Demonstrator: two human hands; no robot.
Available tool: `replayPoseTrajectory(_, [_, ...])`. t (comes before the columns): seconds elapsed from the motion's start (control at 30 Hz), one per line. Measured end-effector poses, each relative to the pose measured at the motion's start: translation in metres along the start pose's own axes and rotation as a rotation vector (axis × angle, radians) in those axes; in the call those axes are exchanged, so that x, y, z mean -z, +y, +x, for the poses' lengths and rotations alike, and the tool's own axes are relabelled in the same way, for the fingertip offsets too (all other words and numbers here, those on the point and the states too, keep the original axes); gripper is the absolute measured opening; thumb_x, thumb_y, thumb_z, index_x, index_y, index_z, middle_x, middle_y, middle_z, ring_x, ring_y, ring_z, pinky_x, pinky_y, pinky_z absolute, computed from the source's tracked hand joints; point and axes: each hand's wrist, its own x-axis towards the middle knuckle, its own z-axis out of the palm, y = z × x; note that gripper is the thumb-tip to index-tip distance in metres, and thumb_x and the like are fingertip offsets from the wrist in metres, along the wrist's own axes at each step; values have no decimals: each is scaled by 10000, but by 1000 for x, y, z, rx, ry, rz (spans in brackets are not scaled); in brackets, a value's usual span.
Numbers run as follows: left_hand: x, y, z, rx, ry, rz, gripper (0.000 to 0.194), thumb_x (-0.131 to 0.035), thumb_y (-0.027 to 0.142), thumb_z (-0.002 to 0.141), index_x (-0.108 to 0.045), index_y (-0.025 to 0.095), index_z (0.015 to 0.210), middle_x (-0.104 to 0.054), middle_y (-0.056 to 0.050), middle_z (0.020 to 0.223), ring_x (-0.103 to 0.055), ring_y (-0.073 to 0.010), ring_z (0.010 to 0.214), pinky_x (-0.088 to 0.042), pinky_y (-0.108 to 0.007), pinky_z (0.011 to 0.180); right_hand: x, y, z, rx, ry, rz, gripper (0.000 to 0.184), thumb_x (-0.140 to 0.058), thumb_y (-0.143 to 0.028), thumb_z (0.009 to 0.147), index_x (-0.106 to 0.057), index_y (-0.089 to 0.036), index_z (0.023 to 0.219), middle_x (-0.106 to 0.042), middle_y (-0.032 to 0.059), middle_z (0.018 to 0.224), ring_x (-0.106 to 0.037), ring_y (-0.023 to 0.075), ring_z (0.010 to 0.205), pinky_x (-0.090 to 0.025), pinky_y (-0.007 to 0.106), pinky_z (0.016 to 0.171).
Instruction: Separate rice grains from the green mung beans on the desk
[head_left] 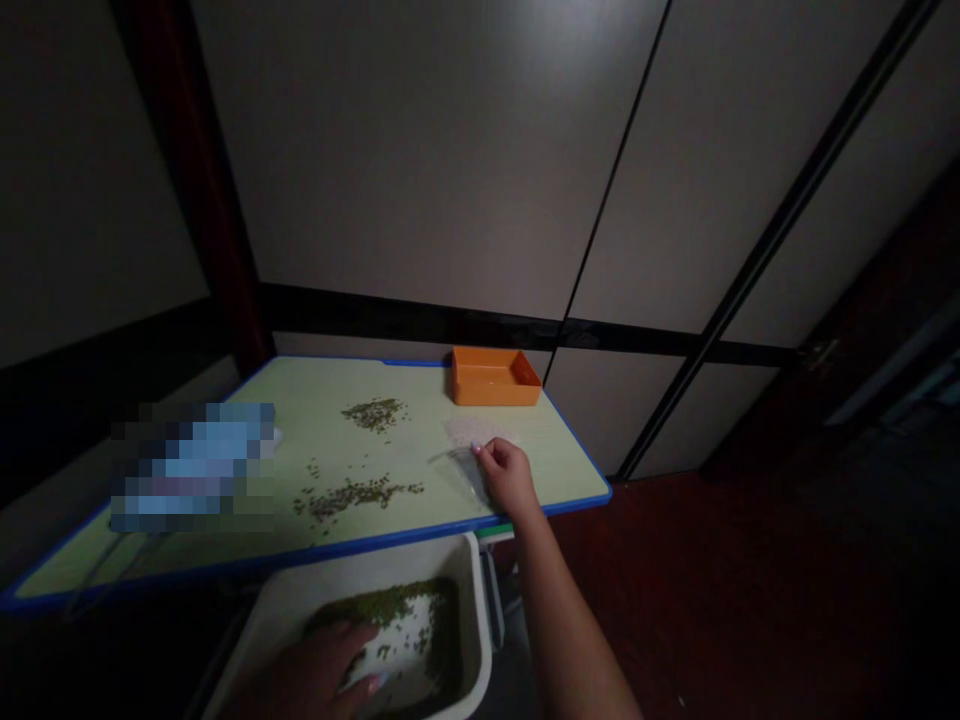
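My right hand (508, 472) is over the right part of the table, thumb and fingertips pinched on a clear plastic bag (471, 478) that lies partly on the tabletop. A faint pale, speckled patch (466, 430) shows just beyond the fingers; whether it belongs to the bag I cannot tell. Below the table's front edge, my left hand (334, 660) reaches into a white basin (481, 610), thumb apart from the fingers. Small green bits (446, 645), like beans or seeds, cover much of the basin's floor around it. Nothing shows between those fingers, though the area is dark.
On the pale table (427, 390) with a blue rim lie two scattered groups of green-brown bits, one farther back (373, 412) and one nearer (341, 500). An orange open box (495, 393) stands at the back right. A blurred-out bluish object (202, 465) occupies the left. Cabinet panels (420, 180) rise behind.
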Motion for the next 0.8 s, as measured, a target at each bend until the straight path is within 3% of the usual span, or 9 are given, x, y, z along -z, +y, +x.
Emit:
replayPoseTrajectory(0.13, [6, 9, -3, 17, -21, 3, 599, -486, 476, 871, -680, 228, 1380, -673, -113, 1480, -602, -296, 1405, -426, -439, 1213, 0, 0, -2, -3, -29, 5, 349, -656, -445, 860, -523, -225, 624, -496, -53, 568, -414, 124, 576, -267, 254, 565])
replayPoseTrajectory(0.4, [1, 3, -3, 21, -23, -22, 587, -519, 512, 859, -692, 249, 1354, -691, -119, 1457, -627, -314, 1373, -446, -456, 1193, 0, 2, -1, -31, -83, 34, 417, -653, -540, 830, -542, -212, 597, -483, -47, 559, -398, 113, 565, -273, 248, 555])
replayPoseTrajectory(0.53, [2, 5, -4, 25, -35, -27, 622, -498, 495, 856, -688, 187, 1362, -672, -156, 1470, -614, -322, 1389, -437, -471, 1197, -1, -1, 0, -47, -157, 39, 441, -691, -559, 799, -547, -207, 577, -451, -58, 532, -365, 100, 533, -269, 243, 531])
replayPoseTrajectory(0.8, [9, 13, -10, 41, -40, -40, 613, -497, 487, 850, -689, 216, 1366, -682, -135, 1463, -629, -299, 1374, -450, -449, 1189, -6, -9, -1, -14, -258, -139, 324, -768, -368, 820, -619, -185, 599, -527, -56, 547, -435, 99, 550, -270, 231, 545])
